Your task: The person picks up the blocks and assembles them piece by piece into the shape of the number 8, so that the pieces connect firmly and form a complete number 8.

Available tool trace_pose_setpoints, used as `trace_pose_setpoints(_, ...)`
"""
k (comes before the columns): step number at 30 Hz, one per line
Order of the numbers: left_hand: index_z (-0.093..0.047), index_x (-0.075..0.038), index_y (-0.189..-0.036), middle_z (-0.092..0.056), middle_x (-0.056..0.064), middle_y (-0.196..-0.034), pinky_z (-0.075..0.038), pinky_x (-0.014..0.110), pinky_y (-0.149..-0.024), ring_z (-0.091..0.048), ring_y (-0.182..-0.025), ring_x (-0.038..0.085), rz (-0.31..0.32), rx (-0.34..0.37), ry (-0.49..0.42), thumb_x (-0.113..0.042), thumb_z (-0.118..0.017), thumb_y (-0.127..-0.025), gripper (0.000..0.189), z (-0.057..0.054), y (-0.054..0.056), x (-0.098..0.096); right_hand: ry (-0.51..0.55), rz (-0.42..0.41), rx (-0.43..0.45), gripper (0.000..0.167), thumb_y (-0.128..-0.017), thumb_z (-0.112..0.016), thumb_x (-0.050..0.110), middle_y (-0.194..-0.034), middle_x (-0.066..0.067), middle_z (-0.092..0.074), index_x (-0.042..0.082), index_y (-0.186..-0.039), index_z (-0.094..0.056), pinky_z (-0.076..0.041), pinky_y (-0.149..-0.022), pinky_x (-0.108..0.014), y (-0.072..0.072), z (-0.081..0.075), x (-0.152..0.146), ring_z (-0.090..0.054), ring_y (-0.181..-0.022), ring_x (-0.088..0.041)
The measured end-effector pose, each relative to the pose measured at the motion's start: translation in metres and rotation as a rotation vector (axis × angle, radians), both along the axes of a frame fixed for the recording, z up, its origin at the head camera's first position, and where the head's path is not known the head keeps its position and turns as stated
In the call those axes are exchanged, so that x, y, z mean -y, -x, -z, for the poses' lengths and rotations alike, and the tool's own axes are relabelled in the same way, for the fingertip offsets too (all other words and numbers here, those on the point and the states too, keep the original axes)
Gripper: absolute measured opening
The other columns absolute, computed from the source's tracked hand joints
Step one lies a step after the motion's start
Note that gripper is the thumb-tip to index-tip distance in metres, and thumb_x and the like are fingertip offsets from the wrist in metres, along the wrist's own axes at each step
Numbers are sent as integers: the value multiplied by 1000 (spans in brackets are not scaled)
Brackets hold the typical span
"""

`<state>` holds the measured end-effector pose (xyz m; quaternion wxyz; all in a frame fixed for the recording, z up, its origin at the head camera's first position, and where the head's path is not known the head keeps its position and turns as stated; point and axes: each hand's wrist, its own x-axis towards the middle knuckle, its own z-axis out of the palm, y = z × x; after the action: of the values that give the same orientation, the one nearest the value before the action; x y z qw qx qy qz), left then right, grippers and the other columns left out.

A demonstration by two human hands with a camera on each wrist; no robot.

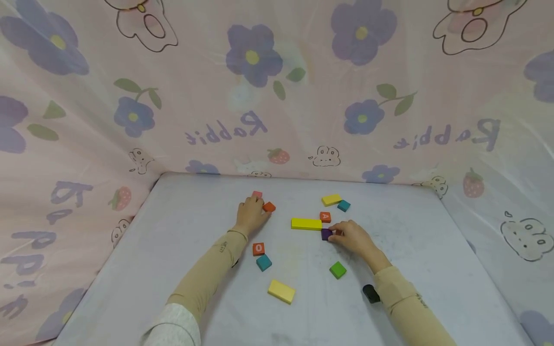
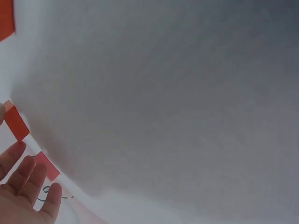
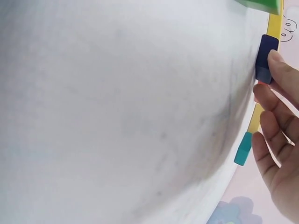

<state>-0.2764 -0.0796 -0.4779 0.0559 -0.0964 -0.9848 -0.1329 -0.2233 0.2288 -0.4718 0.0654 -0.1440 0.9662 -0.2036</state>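
My left hand (image 1: 251,215) is at the back of the table and pinches an orange block (image 1: 269,206) between thumb and index finger. A pink block (image 1: 257,194) lies just beyond its fingers and shows past the fingertips in the left wrist view. My right hand (image 1: 352,236) holds a dark purple block (image 1: 326,234) by thumb and index finger, at the right end of a long yellow block (image 1: 306,224). Right behind that end sits an orange block marked A (image 1: 325,217). In the right wrist view, the thumb lies on the purple block (image 3: 265,58) and the other fingers are spread loosely.
Behind the right hand lie a yellow block (image 1: 331,200) and a teal block (image 1: 344,205). Nearer are an orange block marked O (image 1: 258,249), another teal block (image 1: 264,262), a pale yellow block (image 1: 281,291) and a green block (image 1: 338,270). Patterned cloth (image 1: 303,105) surrounds the white table (image 1: 173,216).
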Motion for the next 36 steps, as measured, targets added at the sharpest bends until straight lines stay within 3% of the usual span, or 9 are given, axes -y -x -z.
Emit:
trace_pose_setpoints(11, -61, -5, -107, -58, 12, -111, -45, 45, -87, -55, -104, 30, -29, 15, -9, -34, -63, -87, 35, 2, 3, -2, 11, -2, -13, 32, -83, -69, 27, -79, 0, -63, 9, -108, -69, -41, -66, -27, 2, 0, -1, -48, -73, -14)
trace_pose_setpoints(20, -59, -5, -109, -58, 13, -112, -45, 45, -87, -55, -104, 29, -10, 29, 1, -33, -62, -88, 34, 1, 3, -3, 21, 2, -8, 32, -83, -68, 27, -79, 0, -62, 9, -109, -69, -41, -66, -26, 1, -3, -1, -48, -73, -14)
trace_pose_setpoints(28, -60, -9, -114, -58, 10, -110, -46, 44, -86, -54, -102, 25, 42, 24, 8, -31, -60, -89, 33, 5, 3, -8, 23, 4, 3, 33, -83, -69, 27, -78, 0, -61, 8, -109, -69, -40, -65, -25, -1, -4, 0, -48, -72, -14)
trace_pose_setpoints(36, -63, -14, -114, -59, 8, -108, -46, 43, -85, -53, -99, 25, 130, 23, 17, -28, -60, -90, 28, 3, -4, -18, 22, 17, 29, 33, -83, -68, 27, -78, 0, -61, 10, -111, -68, -40, -64, -25, 0, -1, 0, -47, -72, -14)
